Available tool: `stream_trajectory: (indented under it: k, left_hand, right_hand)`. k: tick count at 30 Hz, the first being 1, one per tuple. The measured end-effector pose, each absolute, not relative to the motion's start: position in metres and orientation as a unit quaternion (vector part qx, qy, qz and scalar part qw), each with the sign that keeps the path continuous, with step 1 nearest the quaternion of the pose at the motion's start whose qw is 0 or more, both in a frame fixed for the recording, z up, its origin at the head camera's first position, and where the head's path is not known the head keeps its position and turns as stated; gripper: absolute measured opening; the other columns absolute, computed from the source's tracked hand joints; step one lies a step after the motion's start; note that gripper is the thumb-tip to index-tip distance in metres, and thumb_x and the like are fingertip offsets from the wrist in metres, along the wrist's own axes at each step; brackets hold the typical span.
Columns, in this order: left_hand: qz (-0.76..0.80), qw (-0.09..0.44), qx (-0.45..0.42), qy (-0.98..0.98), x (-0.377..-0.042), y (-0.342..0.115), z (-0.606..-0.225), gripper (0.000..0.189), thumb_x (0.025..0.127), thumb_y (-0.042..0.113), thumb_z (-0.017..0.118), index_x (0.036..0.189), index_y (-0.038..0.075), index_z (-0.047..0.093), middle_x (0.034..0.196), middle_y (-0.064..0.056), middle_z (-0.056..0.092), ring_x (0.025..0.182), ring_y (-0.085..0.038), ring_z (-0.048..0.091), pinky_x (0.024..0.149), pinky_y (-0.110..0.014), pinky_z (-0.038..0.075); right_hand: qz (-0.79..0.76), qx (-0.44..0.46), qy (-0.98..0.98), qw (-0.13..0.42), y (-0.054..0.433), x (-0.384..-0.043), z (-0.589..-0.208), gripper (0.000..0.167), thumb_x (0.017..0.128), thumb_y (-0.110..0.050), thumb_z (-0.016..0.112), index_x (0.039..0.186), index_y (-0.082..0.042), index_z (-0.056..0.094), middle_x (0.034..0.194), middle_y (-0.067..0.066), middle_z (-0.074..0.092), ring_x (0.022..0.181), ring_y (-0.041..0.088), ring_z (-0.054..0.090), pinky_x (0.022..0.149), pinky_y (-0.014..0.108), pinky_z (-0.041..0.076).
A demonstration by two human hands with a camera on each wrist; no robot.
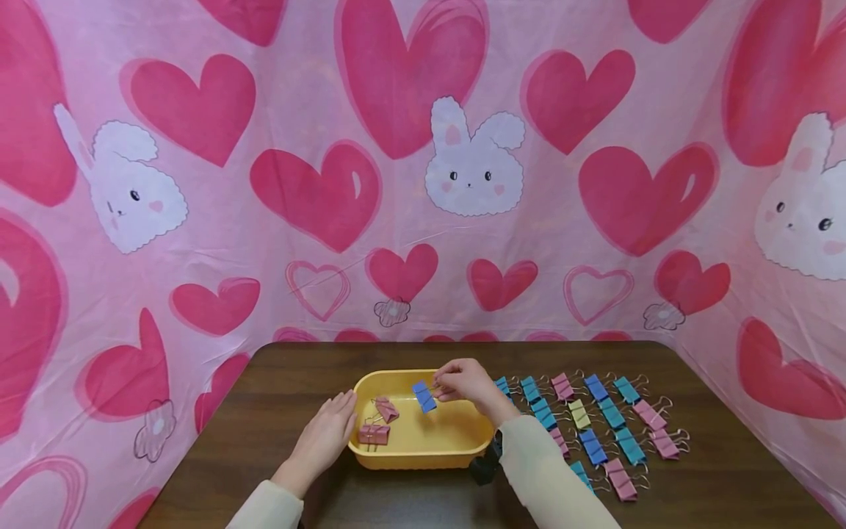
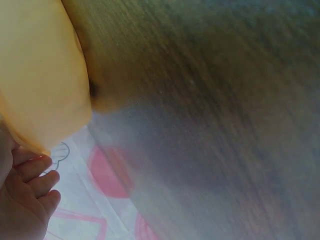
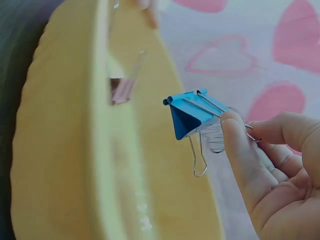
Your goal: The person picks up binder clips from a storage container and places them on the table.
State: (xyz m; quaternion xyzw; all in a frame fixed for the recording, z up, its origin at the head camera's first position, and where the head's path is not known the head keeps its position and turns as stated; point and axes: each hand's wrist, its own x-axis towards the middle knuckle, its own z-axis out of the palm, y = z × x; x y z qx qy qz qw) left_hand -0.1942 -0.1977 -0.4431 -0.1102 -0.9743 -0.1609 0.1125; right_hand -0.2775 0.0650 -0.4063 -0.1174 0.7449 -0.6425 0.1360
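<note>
Over the yellow tray (image 1: 423, 461), my right hand (image 1: 468, 382) pinches a blue binder clip (image 1: 424, 396) by one of its wire handles. The right wrist view shows the thumb and forefinger on that handle, while the clip's other wire handle (image 3: 201, 167) hangs down. My left hand (image 1: 322, 435) lies with straight fingers against the tray's left side, fingertips at the rim; the left wrist view shows its fingers (image 2: 42, 185) by the tray wall (image 2: 45, 70). Inside the tray, at its left end, lie two pink binder clips, one lower (image 1: 374, 435) and one higher (image 1: 387, 409).
Right of the tray, slanting rows of binder clips in teal (image 1: 612, 414), pink (image 1: 620, 479), blue (image 1: 593, 447) and yellow (image 1: 579, 415) lie on the brown wooden table (image 1: 264, 404). A pink cloth (image 1: 463, 242) with hearts and rabbits hangs around the table.
</note>
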Motion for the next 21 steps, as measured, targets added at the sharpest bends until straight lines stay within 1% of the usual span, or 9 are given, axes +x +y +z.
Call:
stream_trajectory:
  k: [7, 11, 15, 21]
  left_hand:
    - [-0.158, 0.111, -0.114, -0.975, -0.193, -0.197, -0.442, 0.043, 0.092, 0.018, 0.056, 0.128, -0.005, 0.050, 0.132, -0.020, 0.047, 0.123, -0.035, 0.041, 0.104, -0.047, 0.029]
    - [-0.157, 0.110, -0.113, -0.975, -0.192, -0.197, -0.442, 0.043, 0.092, 0.017, 0.056, 0.128, -0.005, 0.050, 0.132, -0.020, 0.047, 0.123, -0.035, 0.041, 0.104, -0.047, 0.029]
    - [-0.159, 0.111, -0.112, -0.975, -0.193, -0.197, -0.442, 0.043, 0.092, 0.018, 0.056, 0.128, -0.005, 0.050, 0.132, -0.020, 0.047, 0.123, -0.035, 0.041, 0.104, -0.047, 0.028]
    - [-0.161, 0.110, -0.109, -0.975, -0.194, -0.197, -0.442, 0.044, 0.091, 0.019, 0.056, 0.128, -0.005, 0.050, 0.132, -0.019, 0.047, 0.123, -0.035, 0.041, 0.104, -0.047, 0.029]
  right_hand:
    - [-0.674, -0.127, 0.717, 0.124, 0.086, -0.270, -0.392, 0.019, 0.088, -0.001, 0.057, 0.100, 0.014, 0.057, 0.086, 0.016, 0.066, 0.070, 0.025, 0.067, 0.069, 0.040, 0.054]
    - [-0.689, -0.137, 0.702, 0.116, 0.100, -0.265, -0.385, 0.020, 0.090, -0.001, 0.055, 0.102, 0.016, 0.054, 0.089, 0.017, 0.065, 0.072, 0.024, 0.067, 0.069, 0.037, 0.055]
    - [-0.698, -0.148, 0.693, 0.104, 0.114, -0.259, -0.380, 0.021, 0.090, -0.001, 0.055, 0.102, 0.017, 0.052, 0.090, 0.019, 0.064, 0.073, 0.023, 0.067, 0.070, 0.038, 0.054]
    - [-0.699, -0.140, 0.697, 0.080, 0.136, -0.253, -0.377, 0.019, 0.089, -0.003, 0.057, 0.100, 0.012, 0.054, 0.093, 0.020, 0.063, 0.076, 0.024, 0.067, 0.073, 0.037, 0.054]
